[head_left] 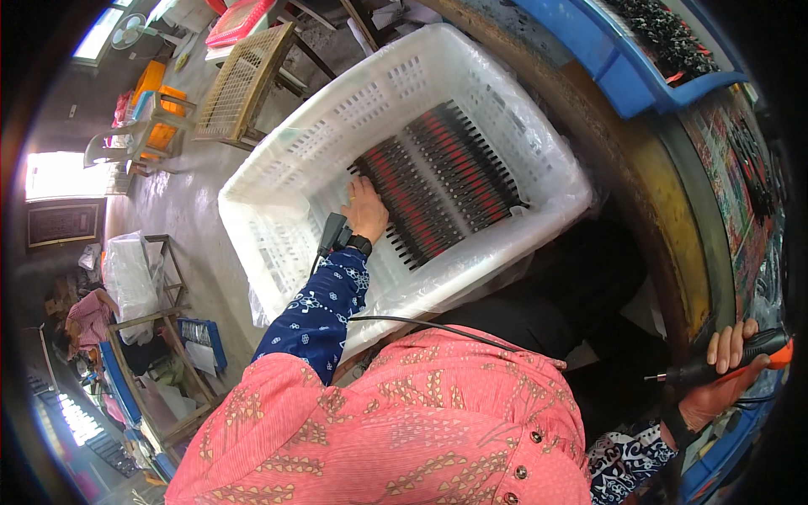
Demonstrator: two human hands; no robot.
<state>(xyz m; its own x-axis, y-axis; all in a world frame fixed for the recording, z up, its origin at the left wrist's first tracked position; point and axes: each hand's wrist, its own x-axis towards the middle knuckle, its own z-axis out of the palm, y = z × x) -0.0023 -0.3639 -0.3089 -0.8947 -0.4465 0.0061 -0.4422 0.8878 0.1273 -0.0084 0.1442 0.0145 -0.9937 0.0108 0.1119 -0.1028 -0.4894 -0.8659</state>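
Note:
My left hand reaches into a white plastic basket and rests against the near-left edge of the rows packed in it. Its fingers are stretched out and the thumb stands apart; nothing shows in its grasp. Those rows are slim black pieces with red middles, lying side by side in two long bands. What kind of piece they are I cannot make out. At the far right, my right hand is closed round a black and orange electric screwdriver, its metal bit pointing left, away from the basket.
Clear plastic film lines the basket. To the right curves a worn workbench edge, with a blue tray of small black parts above it. A black cable crosses my front. A wire-topped stand and plastic chairs are farther left.

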